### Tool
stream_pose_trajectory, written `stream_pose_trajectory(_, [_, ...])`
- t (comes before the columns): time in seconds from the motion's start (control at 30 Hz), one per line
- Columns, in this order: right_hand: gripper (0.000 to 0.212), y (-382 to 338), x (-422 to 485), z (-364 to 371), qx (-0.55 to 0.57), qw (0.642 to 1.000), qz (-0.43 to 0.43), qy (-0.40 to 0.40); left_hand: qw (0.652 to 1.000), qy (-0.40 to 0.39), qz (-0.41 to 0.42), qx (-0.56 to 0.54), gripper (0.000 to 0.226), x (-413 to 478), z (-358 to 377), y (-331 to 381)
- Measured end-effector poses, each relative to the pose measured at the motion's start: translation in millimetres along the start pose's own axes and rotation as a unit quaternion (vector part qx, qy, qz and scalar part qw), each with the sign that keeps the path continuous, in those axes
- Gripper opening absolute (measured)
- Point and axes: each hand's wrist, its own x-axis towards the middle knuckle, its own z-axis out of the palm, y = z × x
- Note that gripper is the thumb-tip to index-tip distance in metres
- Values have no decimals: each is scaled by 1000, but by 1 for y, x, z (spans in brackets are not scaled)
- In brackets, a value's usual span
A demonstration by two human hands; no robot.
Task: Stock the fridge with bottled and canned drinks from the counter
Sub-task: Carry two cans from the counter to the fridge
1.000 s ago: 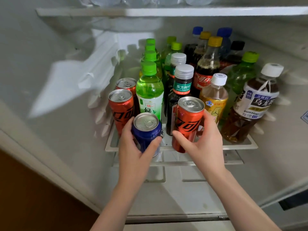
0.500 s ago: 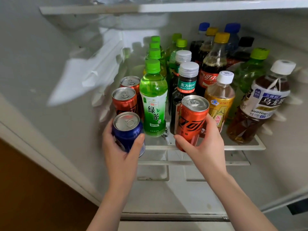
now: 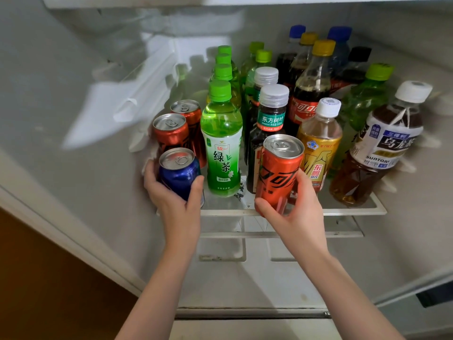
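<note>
- Left hand [image 3: 171, 195] wraps the blue can [image 3: 180, 171], just left of the green tea bottle [image 3: 221, 146]
- Right hand [image 3: 296, 214] clasps the orange can [image 3: 279, 173], just right of that bottle, thumb in front
- The bottle stands on a white-rimmed fridge shelf [image 3: 355, 212] crowded with drinks
- Both cans point lid-up, long axes near vertical, the orange one tilted

Behind the green tea bottle [image 3: 221, 141] you see little more than the caps of three more green-capped bottles [image 3: 223, 69]. Left of it, your left hand [image 3: 176, 204] covers the lower side of the blue can [image 3: 179, 173]; right of it, the red can [image 3: 279, 175] in your right hand [image 3: 301, 217] blocks the lower label of the dark bottle [image 3: 272, 119]. Behind it to the right, the labels of the back-row bottles [image 3: 339, 45] are too blurred to read.
</note>
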Motion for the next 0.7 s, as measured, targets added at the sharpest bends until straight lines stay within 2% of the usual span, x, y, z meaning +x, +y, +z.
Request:
stream_pose_trajectory(0.1, [81, 0, -4, 0, -15, 1000, 8, -14, 1000, 13, 19, -18, 88, 0, 3, -7])
stream_pose_trajectory(0.23, [86, 1, -9, -1, -39, 999, 9, -16, 998, -8, 51, -25, 80, -10, -2, -17])
stream_pose_trajectory(0.5, [93, 6, -27, -9, -50, 998, 28, -1, 995, 1, 82, 55, 65, -56, -23, -20])
stream_pose_trajectory(0.63, [84, 14, -49, -17, -70, 997, 24, 36, 994, -48, 83, 51, 52, -88, -35, -22])
stream_pose_trajectory(0.7, [74, 19, -66, -22, -79, 994, 28, 65, 992, -108, 49, 30, 38, -101, -38, -22])
